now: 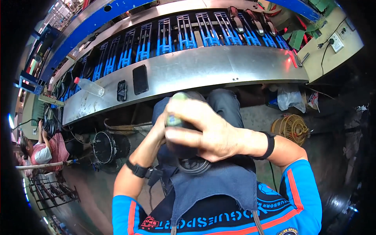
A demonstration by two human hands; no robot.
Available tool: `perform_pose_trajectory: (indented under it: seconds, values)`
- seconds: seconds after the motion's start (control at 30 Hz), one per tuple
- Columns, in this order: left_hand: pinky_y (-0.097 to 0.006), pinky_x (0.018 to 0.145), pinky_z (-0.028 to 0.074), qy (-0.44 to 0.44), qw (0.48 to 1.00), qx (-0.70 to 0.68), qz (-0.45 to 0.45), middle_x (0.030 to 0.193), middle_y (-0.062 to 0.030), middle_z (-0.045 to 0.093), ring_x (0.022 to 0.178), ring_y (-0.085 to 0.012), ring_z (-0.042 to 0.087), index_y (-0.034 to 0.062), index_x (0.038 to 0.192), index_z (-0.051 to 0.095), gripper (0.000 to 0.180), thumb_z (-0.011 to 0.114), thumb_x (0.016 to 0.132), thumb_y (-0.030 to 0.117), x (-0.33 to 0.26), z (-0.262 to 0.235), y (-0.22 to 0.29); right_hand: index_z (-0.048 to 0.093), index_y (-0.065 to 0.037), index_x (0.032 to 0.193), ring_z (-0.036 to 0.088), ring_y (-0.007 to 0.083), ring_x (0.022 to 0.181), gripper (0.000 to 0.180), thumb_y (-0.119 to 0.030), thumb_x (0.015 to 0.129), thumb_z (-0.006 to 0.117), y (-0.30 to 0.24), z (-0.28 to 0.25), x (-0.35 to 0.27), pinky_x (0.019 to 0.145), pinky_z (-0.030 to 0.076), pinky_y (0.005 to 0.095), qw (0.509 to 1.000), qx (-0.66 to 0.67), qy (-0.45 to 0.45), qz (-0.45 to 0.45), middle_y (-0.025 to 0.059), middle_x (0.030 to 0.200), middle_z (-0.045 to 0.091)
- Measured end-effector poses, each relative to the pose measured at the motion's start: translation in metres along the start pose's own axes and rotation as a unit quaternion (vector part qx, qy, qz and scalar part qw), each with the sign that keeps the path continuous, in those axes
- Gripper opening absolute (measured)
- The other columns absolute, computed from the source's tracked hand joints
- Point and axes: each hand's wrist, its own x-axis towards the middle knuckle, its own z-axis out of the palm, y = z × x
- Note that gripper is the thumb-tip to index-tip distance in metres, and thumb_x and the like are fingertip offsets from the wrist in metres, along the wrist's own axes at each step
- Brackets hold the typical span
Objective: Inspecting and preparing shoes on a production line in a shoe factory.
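Above my lap, both my hands are closed around a dark, rounded shoe-like thing (194, 165) with a ridged black end toward me. My right hand (209, 131) grips it from above and the right, its fingers blurred by motion. My left hand (161, 124) is on its left side, mostly hidden behind the right fingers. Greenish wraps (173, 120) show about the fingertips. Much of the held thing is covered by my hands, so its exact kind is hard to make out. A dark blue apron (213, 184) lies beneath it.
Ahead runs a metal ledge (203, 64) with a phone (140, 79), a small black case (122, 90) and a plastic bottle (90, 86). Beyond are several blue racks (164, 41), some bearing shoes (235, 19). A wicker basket (290, 129) stands right, a black bucket (105, 147) left, near another person (47, 150).
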Motion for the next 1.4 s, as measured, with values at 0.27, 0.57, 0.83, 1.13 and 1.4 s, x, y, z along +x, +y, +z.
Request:
perform_pose_trajectory:
  seconds: [0.27,0.57,0.83,1.13,1.4]
  values:
    - [-0.034,0.097,0.041,0.202,0.973,-0.026,0.11,0.119,-0.0089,0.062,0.108,-0.0177,0.056,0.0012,0.124,0.061,0.048,0.05,0.104,0.044,0.043,0.022,-0.023,0.066,0.0,0.12,0.06,0.0179,0.109,0.04,-0.034,0.102,0.057,0.115,0.01,-0.012,0.097,0.047,0.0342,0.734,0.385,0.134,0.543,0.0106,0.113,0.068]
    - [-0.028,0.08,0.048,0.025,0.994,-0.031,0.101,0.103,-0.0041,0.067,0.093,-0.0156,0.061,0.0069,0.101,0.068,0.021,0.068,0.094,0.027,0.064,0.026,-0.002,0.064,-0.006,0.097,0.057,0.0145,0.089,0.024,-0.029,0.099,0.061,0.132,-0.03,-0.012,0.08,0.047,0.0321,0.809,0.297,-0.059,0.503,-0.0005,0.094,0.062]
    - [-0.038,0.084,0.04,-0.246,0.685,0.613,0.308,0.096,-0.002,0.057,0.092,-0.0198,0.054,0.0125,0.096,0.063,0.022,0.062,0.075,0.021,0.002,0.045,-0.029,0.058,-0.015,0.082,0.052,0.0208,0.087,0.021,-0.031,0.078,0.07,0.073,-0.022,-0.075,0.084,0.043,0.0367,0.97,0.065,-0.225,0.073,0.0005,0.084,0.049]
    - [-0.038,0.071,0.046,-0.076,0.888,0.335,0.306,0.093,-0.0094,0.06,0.081,-0.0258,0.057,0.0018,0.098,0.068,0.036,0.087,0.07,0.017,0.051,0.01,0.014,0.059,-0.004,0.099,0.054,0.0274,0.082,0.041,-0.032,0.079,0.082,0.141,-0.034,-0.032,0.071,0.046,0.0391,0.927,0.287,-0.057,0.233,0.0104,0.093,0.054]
    - [-0.031,0.07,0.047,0.033,0.963,0.235,0.131,0.096,-0.0114,0.06,0.084,-0.0201,0.056,-0.0025,0.107,0.062,0.027,0.075,0.085,0.008,0.095,-0.013,0.024,0.048,-0.002,0.107,0.057,0.0262,0.073,0.04,-0.021,0.087,0.076,0.177,-0.008,-0.02,0.06,0.048,0.0372,0.892,0.21,-0.044,0.397,0.0139,0.093,0.052]
